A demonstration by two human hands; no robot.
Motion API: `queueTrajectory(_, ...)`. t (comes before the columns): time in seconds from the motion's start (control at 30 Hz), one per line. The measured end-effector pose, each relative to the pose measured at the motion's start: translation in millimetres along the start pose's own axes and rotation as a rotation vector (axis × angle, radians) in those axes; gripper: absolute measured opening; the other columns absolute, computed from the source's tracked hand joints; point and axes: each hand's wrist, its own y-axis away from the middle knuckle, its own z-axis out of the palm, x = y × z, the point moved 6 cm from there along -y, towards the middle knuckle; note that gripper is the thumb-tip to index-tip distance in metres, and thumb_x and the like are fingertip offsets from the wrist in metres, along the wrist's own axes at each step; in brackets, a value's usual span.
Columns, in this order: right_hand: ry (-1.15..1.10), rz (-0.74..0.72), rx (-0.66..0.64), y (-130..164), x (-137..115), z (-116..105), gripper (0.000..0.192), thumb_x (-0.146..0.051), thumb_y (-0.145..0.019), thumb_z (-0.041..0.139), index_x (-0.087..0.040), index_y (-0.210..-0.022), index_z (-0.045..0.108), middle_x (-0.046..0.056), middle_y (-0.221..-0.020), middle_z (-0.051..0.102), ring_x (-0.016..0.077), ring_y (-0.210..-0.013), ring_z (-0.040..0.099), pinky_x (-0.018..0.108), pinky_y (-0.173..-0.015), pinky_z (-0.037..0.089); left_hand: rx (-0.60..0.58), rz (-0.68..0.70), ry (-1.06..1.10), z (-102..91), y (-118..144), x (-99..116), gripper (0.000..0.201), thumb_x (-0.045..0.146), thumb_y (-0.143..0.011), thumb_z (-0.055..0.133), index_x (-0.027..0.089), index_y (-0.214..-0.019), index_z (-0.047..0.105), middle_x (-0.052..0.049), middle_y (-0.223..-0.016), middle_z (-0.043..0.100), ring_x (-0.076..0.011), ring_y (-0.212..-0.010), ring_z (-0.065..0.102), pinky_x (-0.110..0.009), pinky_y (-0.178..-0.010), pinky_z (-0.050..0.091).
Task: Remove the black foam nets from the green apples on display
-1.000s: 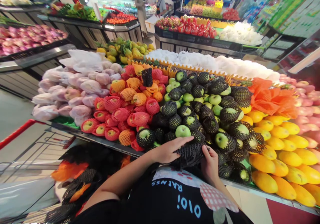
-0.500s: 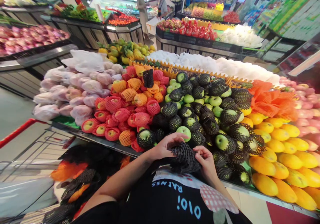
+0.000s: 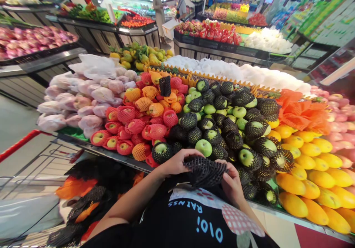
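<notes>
Both hands are on one crumpled black foam net [image 3: 206, 172], held low in front of the shirt. Left hand [image 3: 181, 162] has its near end between thumb and curled fingers; right hand [image 3: 232, 179] pinches the opposite end at the fingertips. Grip is narrow on both sides. Can't tell if there's fruit inside: mesh is bunched and opaque.

Just beyond the net: bare green apple [image 3: 203, 148], sitting on the pile, no hand on it that I can see. Around it, black-netted apples [image 3: 212, 135]; red-netted fruit [image 3: 135, 125] to the left, yellow fruit [image 3: 313, 189] to the right.

Risks, my read: mesh could tear if the hands pull hard against each other. Right end could slip, since only fingertips hold it. Knuckles could knock the bare apple loose; the pile slopes toward the display's front edge [image 3: 116, 157], so it could roll off.
</notes>
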Motion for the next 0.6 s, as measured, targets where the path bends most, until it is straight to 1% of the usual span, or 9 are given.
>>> queueTrajectory(0.07, -0.099, 0.020, 0.032, 1.0, 0.9, -1.7, 0.026, -0.040, -0.065, 0.085, -0.026, -0.071, 0.064, 0.002, -0.092, 0.069, 0.0206, -0.090, 0.060, 0.035, -0.085, 0.047, -0.063, -0.054, -0.081, 6.3, -0.1, -2.6, 0.033, 0.028, -0.075, 0.070, 0.013, -0.104, 0.066, -0.005, -0.094, 0.067, -0.0190, -0.087, 0.061, -0.029, -0.081, 0.047)
queueTrajectory(0.17, -0.194, 0.032, 0.032, 2.5, -0.1, 0.6, 0.024, -0.037, -0.067, 0.082, -0.026, -0.071, 0.060, 0.000, -0.083, 0.067, 0.0200, -0.089, 0.060, 0.034, -0.086, 0.047, -0.138, -0.082, -0.123, 15.8, -1.7, -6.9, 0.023, 0.026, -0.073, 0.068, 0.013, -0.091, 0.065, 0.000, -0.080, 0.060, -0.0139, -0.075, 0.054, -0.024, -0.071, 0.044)
queueTrajectory(0.3, -0.213, 0.038, 0.047, 3.7, -4.8, 3.2, 0.024, -0.037, -0.066, 0.080, -0.025, -0.070, 0.060, 0.000, -0.087, 0.066, 0.0215, -0.089, 0.061, 0.037, -0.087, 0.048, -0.235, -0.050, -0.090, 25.7, -5.2, -7.4, 0.022, 0.029, -0.072, 0.069, 0.014, -0.087, 0.062, 0.001, -0.078, 0.056, -0.0123, -0.073, 0.050, -0.022, -0.068, 0.041)
queueTrajectory(0.37, -0.213, 0.070, 0.059, 3.8, -5.1, 3.2, 0.026, -0.038, -0.065, 0.081, -0.025, -0.069, 0.059, 0.001, -0.085, 0.066, 0.0210, -0.084, 0.061, 0.036, -0.084, 0.049, -0.259, -0.033, -0.093, 26.7, -6.2, -5.6, 0.026, 0.031, -0.071, 0.071, 0.014, -0.089, 0.063, 0.000, -0.080, 0.058, -0.0131, -0.074, 0.051, -0.023, -0.069, 0.042)
queueTrajectory(0.47, -0.177, 0.146, 0.121, 3.8, -0.4, -0.9, 0.030, -0.041, -0.061, 0.084, -0.025, -0.070, 0.060, -0.002, -0.071, 0.062, 0.0171, -0.067, 0.056, 0.032, -0.075, 0.050, -0.276, -0.044, -0.061, 25.5, -5.2, -3.3, 0.036, 0.034, -0.069, 0.076, 0.015, -0.097, 0.066, -0.002, -0.089, 0.064, -0.0177, -0.084, 0.056, -0.027, -0.078, 0.045)
queueTrajectory(0.53, -0.131, 0.210, 0.166, 3.9, 5.3, -3.9, 0.033, -0.043, -0.059, 0.086, -0.025, -0.076, 0.063, -0.003, -0.068, 0.060, 0.0161, -0.063, 0.055, 0.031, -0.070, 0.049, -0.294, -0.049, 0.062, 25.9, -2.5, -2.6, 0.048, 0.037, -0.064, 0.081, 0.016, -0.106, 0.067, -0.004, -0.099, 0.067, -0.0218, -0.095, 0.058, -0.031, -0.089, 0.045)
queueTrajectory(0.6, -0.091, 0.275, 0.163, 4.0, 11.1, -3.0, 0.037, -0.045, -0.059, 0.087, -0.026, -0.083, 0.066, -0.003, -0.072, 0.063, 0.0175, -0.065, 0.057, 0.031, -0.069, 0.050, -0.304, -0.032, 0.260, 27.3, 0.9, -4.0, 0.064, 0.041, -0.058, 0.086, 0.017, -0.113, 0.066, -0.005, -0.106, 0.068, -0.0252, -0.105, 0.058, -0.035, -0.098, 0.041)
